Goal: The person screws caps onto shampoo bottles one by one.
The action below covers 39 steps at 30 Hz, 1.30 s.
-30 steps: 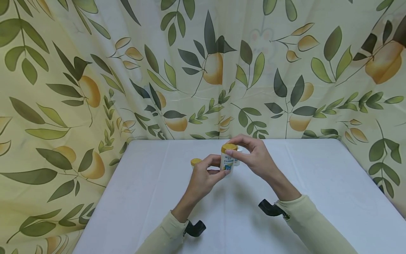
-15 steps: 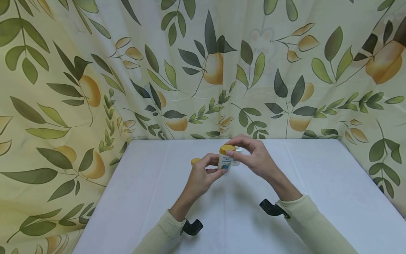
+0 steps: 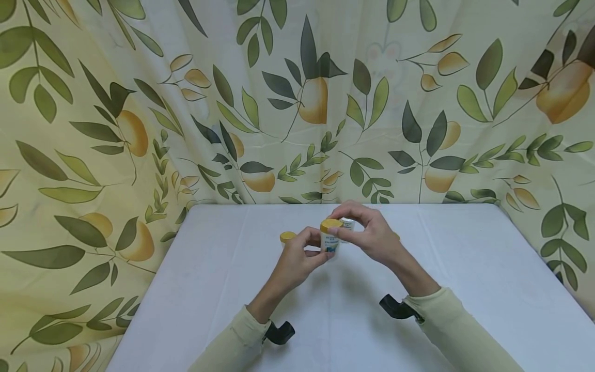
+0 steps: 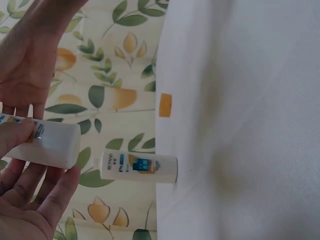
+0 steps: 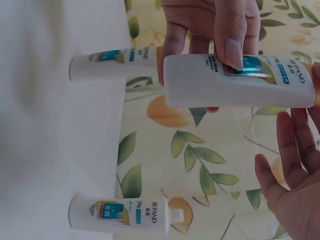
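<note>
A white plastic bottle with a blue-and-orange label is held upright above the table. My left hand grips its lower body between thumb and fingers. At the top, my right hand pinches the yellow cap, thumb in front and fingers behind. Close behind, a second white bottle stands uncapped, its threaded neck bare in the right wrist view. A third bottle, with a yellow cap, stands beyond my left hand, which hides most of it in the head view.
A small yellow-orange piece lies on the white table; in the head view it just peeks out past my right hand. A leaf-and-fruit patterned curtain hangs behind the table's far edge.
Both hands, with the bottle between them, have shifted slightly left and lower. The uncapped bottle behind shows a little more, and a yellow bit now shows beside my right hand.
</note>
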Each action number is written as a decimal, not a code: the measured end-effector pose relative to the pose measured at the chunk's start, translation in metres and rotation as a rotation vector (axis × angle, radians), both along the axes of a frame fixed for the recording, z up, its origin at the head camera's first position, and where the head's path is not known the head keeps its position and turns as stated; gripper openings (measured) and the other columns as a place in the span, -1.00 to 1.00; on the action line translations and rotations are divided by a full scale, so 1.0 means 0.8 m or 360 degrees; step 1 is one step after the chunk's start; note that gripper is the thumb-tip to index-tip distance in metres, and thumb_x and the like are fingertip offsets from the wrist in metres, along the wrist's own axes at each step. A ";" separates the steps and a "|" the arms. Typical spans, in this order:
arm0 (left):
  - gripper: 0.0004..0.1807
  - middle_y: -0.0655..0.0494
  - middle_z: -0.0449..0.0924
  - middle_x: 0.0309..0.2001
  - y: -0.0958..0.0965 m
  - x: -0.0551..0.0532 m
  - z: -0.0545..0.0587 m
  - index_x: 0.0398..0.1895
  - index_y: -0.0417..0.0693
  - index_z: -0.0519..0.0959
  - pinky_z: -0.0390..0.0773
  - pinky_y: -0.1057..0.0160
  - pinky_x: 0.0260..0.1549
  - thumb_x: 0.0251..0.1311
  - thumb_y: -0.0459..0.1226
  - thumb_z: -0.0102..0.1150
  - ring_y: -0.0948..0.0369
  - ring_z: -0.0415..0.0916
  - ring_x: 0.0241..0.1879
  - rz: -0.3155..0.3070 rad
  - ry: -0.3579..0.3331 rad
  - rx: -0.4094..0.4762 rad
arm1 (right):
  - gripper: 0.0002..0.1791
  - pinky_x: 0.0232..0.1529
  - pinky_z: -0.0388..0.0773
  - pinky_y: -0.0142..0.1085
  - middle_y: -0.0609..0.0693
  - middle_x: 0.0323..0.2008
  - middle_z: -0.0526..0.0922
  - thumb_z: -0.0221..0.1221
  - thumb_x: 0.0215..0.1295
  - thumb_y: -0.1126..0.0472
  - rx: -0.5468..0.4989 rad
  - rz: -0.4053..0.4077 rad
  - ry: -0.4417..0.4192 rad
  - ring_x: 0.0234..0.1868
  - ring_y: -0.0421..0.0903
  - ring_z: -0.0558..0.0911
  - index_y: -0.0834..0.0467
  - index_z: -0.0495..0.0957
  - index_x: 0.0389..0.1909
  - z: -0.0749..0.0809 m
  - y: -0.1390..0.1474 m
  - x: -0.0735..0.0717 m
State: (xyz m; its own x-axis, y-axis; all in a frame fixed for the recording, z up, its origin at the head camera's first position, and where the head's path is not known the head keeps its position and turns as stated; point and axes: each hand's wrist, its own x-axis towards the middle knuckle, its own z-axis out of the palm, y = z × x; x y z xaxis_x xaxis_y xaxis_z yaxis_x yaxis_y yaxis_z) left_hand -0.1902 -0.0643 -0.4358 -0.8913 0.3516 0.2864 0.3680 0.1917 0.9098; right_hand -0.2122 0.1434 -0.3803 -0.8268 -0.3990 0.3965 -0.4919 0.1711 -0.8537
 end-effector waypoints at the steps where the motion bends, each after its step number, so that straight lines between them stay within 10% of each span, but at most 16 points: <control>1: -0.63 0.08 0.63 -0.01 0.000 0.000 0.000 0.05 -0.07 0.52 0.69 0.33 -0.05 0.22 -0.33 0.42 0.18 0.62 0.02 -0.0002 -0.0010 -0.0008 | -0.81 0.37 0.33 0.13 -0.05 -0.07 0.66 0.38 0.27 0.27 -0.0002 0.0001 -0.0002 0.11 -0.08 0.57 0.02 0.69 -0.12 -0.001 0.000 0.000; 21: -0.62 0.15 0.63 0.01 -0.010 -0.008 0.010 0.08 0.02 0.53 0.67 0.30 -0.01 0.24 -0.19 0.42 0.19 0.58 0.05 -0.0011 -0.0160 -0.0108 | -0.82 0.33 0.35 0.07 -0.08 -0.11 0.66 0.39 0.29 0.21 0.0040 -0.0039 -0.0036 0.06 -0.10 0.57 0.00 0.69 -0.11 -0.018 -0.005 -0.003; 39: -0.67 0.12 0.68 -0.04 -0.020 -0.024 0.027 0.02 -0.07 0.59 0.69 0.28 -0.08 0.24 -0.22 0.42 0.17 0.62 -0.01 -0.0009 0.0056 -0.0213 | -0.80 0.30 0.39 0.02 -0.06 -0.07 0.63 0.40 0.27 0.22 0.0014 -0.0060 -0.0040 0.09 -0.11 0.54 0.01 0.71 -0.10 -0.033 -0.011 -0.009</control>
State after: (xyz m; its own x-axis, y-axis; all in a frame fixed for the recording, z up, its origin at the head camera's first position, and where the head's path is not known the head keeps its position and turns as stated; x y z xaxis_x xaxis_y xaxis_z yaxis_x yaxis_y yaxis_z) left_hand -0.2094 -0.0803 -0.4144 -0.8793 0.3938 0.2678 0.4008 0.3084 0.8627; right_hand -0.2191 0.1350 -0.4069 -0.8510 -0.3706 0.3720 -0.4634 0.1968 -0.8640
